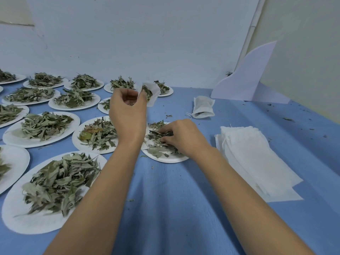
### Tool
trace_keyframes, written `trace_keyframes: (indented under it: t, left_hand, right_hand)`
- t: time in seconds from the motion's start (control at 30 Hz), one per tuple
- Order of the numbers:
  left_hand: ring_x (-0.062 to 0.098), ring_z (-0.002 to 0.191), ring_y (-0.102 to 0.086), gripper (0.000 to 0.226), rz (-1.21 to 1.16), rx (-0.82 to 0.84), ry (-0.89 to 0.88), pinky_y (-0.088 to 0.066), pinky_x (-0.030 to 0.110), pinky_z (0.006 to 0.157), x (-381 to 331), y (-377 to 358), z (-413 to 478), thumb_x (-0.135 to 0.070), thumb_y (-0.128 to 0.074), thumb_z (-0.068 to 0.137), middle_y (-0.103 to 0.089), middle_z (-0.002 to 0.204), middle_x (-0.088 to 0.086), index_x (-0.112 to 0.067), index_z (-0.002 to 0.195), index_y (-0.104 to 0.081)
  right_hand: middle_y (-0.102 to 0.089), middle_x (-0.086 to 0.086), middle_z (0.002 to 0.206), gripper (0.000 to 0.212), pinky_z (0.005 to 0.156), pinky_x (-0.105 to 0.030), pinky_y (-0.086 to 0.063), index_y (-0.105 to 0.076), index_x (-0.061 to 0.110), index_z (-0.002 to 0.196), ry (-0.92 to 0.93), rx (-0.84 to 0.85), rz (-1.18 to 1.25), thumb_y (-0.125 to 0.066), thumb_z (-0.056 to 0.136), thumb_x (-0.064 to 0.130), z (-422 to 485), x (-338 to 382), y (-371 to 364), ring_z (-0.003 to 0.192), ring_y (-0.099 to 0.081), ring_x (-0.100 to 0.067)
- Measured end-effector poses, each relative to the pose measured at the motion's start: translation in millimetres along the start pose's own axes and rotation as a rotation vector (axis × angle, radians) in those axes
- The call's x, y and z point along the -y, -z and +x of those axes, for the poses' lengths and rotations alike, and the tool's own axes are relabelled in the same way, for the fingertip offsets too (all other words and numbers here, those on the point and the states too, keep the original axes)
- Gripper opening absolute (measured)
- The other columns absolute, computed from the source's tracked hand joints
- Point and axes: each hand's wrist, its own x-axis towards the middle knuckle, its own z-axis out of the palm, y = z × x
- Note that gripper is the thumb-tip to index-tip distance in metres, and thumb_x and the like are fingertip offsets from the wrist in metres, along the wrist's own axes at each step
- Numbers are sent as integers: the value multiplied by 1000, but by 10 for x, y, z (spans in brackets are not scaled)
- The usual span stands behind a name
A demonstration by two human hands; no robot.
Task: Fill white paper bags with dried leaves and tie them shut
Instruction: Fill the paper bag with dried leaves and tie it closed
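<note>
White paper bag [153, 93] pinched open in my left hand [128, 113]; right hand [184, 138] grips dried leaves [156, 150] on paper plate [166, 160]. Three o'clock: stack of empty bags [255, 159]; one o'clock: filled bag [203, 107].

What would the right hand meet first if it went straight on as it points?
The right hand points left, into the leaves on its plate; beyond them probably the left wrist, though depth is unclear.

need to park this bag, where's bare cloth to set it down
Bare blue cloth lies on the near side of the plate under your right hand, and between the filled bag and the stack of empty bags. The left side is crowded with plates of leaves.
</note>
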Motion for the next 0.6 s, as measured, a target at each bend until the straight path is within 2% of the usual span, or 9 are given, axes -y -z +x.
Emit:
trace_keyframes:
  t: [0.1,0.27,0.37,0.43,0.5,0.53,0.6]
  left_hand:
    - [10,77,-52,12,10,1,-14,-47,24,75,-6,7,8,-18,-65,84,-60,88,-2,-22,85,-53]
    - [6,78,-50,12,51,-4,-19,-45,19,76,15,25,3,-17,-64,85,-58,93,-2,-19,91,-54]
    - [10,84,-52,12,58,-2,-10,-45,20,78,20,32,7,-17,-64,86,-59,97,0,-19,92,-54]
    - [12,86,-53,12,65,-4,-9,-45,21,79,20,33,11,-17,-64,86,-59,97,1,-19,92,-54]
    - [13,89,-55,12,68,-4,-8,-46,21,80,20,30,5,-17,-64,86,-60,99,2,-19,93,-54]
    - [13,90,-55,12,69,-3,-8,-46,22,80,21,25,0,-17,-64,86,-60,99,2,-19,93,-54]
    - [14,91,-55,13,78,4,-11,-46,22,81,23,14,-17,-18,-64,86,-61,101,3,-19,93,-54]
  right_hand:
    - [-72,-1,107,29,80,-26,-46,-70,27,114,-17,-40,59,-69,85,29,5,-17,-6,101,-62,-19]
    - [-74,5,97,22,86,-32,-50,-75,25,103,-70,-214,344,-72,82,28,-26,-1,61,95,-66,-10]
    - [-72,13,97,20,89,-29,-49,-75,28,99,-144,-247,492,-74,79,31,-39,-13,85,100,-62,-5]
    - [-71,13,95,20,85,-21,-49,-75,27,99,-163,-256,556,-74,79,30,-41,-37,89,95,-62,0]
    - [-70,14,90,19,73,-5,-44,-75,25,98,-172,-280,649,-74,80,27,-37,-49,102,84,-61,10]
    - [-70,15,87,17,69,-1,-42,-74,26,96,-176,-295,708,-74,80,24,-31,-45,111,81,-60,12]
    - [-69,18,81,14,66,-3,-43,-71,30,88,-176,-339,834,-74,80,19,-19,-30,132,75,-62,10]
